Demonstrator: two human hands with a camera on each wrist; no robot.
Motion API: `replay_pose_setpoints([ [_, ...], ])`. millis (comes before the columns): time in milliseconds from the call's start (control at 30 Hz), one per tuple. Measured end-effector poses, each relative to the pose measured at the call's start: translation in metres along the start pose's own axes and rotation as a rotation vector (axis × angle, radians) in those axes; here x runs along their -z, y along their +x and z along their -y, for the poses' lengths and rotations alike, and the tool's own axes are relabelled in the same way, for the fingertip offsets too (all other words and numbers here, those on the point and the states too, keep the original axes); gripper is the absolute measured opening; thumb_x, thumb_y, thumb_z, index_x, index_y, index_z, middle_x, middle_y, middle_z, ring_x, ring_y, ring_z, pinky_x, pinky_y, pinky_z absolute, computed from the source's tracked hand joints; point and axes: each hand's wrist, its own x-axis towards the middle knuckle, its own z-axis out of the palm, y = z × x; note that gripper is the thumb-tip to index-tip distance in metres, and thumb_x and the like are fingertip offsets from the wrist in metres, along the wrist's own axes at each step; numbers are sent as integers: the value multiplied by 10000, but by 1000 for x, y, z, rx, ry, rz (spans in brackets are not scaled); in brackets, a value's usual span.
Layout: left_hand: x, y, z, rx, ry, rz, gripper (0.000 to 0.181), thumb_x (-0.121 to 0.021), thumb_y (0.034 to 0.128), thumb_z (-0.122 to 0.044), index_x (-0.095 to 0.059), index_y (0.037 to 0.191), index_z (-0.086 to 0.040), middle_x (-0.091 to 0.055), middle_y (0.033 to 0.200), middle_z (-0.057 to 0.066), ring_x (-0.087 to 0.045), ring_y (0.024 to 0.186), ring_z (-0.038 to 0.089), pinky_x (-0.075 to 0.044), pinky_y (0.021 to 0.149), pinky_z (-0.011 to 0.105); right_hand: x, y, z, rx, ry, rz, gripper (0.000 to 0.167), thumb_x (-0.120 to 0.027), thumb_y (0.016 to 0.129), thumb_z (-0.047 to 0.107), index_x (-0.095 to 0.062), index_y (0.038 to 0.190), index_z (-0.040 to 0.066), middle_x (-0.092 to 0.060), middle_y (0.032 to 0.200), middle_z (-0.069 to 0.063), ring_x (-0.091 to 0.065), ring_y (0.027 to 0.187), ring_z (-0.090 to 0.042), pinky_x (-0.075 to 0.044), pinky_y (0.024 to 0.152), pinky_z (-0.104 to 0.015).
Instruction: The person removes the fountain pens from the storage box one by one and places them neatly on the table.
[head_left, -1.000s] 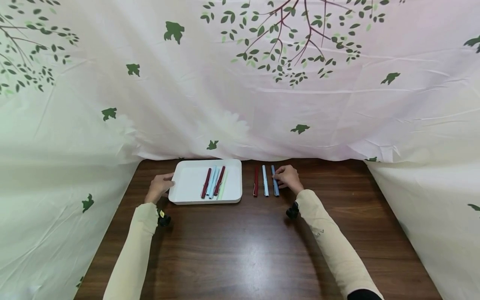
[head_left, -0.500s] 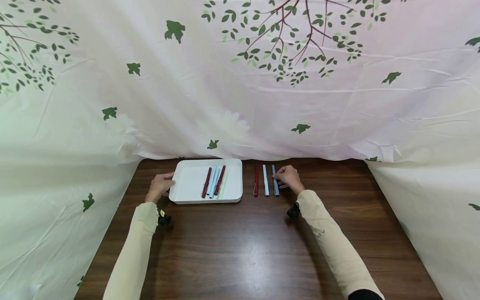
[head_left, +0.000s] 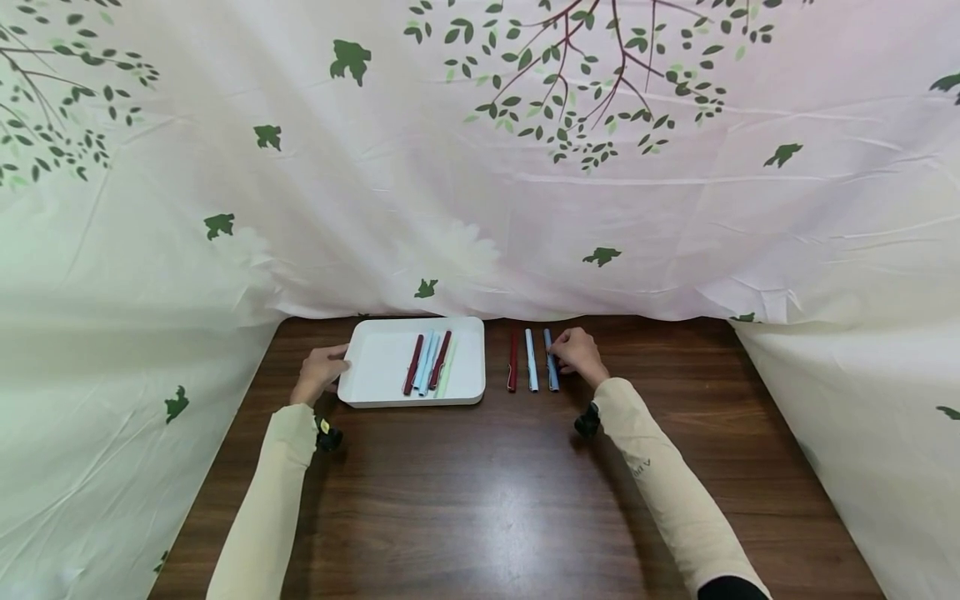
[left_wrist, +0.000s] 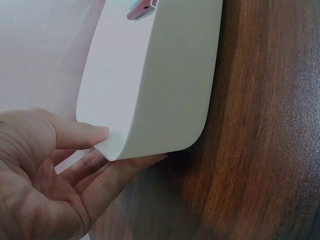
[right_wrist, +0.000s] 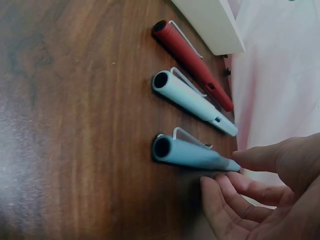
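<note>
My left hand [head_left: 321, 375] grips the left side of the white tray [head_left: 362, 367], and in the left wrist view the thumb lies over its rim [left_wrist: 118, 145] with fingers underneath. Inside the tray lie several pens: dark red, light blue and pale green. Right of the tray, a red pen [head_left: 512, 362], a light blue pen [head_left: 532, 362] and a darker blue pen [head_left: 553, 379] lie side by side. My right hand [head_left: 579, 354] pinches the far end of the darker blue pen [right_wrist: 190, 154] between thumb and fingers; the contact is partly hidden.
The brown wooden table [head_left: 465, 500] reaches back to a pale hanging cloth [head_left: 525, 242] printed with leaves and branches. The tray stands close to the table's back edge, left of the three loose pens.
My right hand has shifted very slightly towards the back along the darker blue pen. The left hand, the tray and the other pens have not visibly moved.
</note>
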Motion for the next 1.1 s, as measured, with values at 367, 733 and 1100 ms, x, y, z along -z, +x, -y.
replay_pose_setpoints([
  [367, -2, 3, 0, 21, 20, -9, 562, -496, 1052, -131, -405, 1594, -16, -404, 1591, 321, -575, 1280, 428, -601, 748, 360, -5, -1, 29, 59, 78, -10, 187, -531, 1041, 118, -632, 1083, -34, -684, 1039, -265, -709, 945, -415, -626, 842, -511],
  [733, -2, 4, -1, 27, 14, -8, 560, -500, 1055, -128, -404, 1595, -18, -421, 1579, 320, -584, 1268, 418, -608, 773, 370, -23, -7, 63, 57, 368, 104, 202, -551, 1049, 47, -586, 1187, -95, -604, 1239, -287, -707, 921, -367, -612, 882, -540],
  [1100, -3, 3, -1, 26, 22, -13, 557, -481, 1060, -133, -397, 1599, -20, -402, 1595, 316, -565, 1298, 439, -608, 798, 402, -55, -8, 85, 123, 420, 214, 320, -504, 1070, 20, -547, 1347, -134, -634, 1237, -334, -721, 967, -443, -651, 705, -413],
])
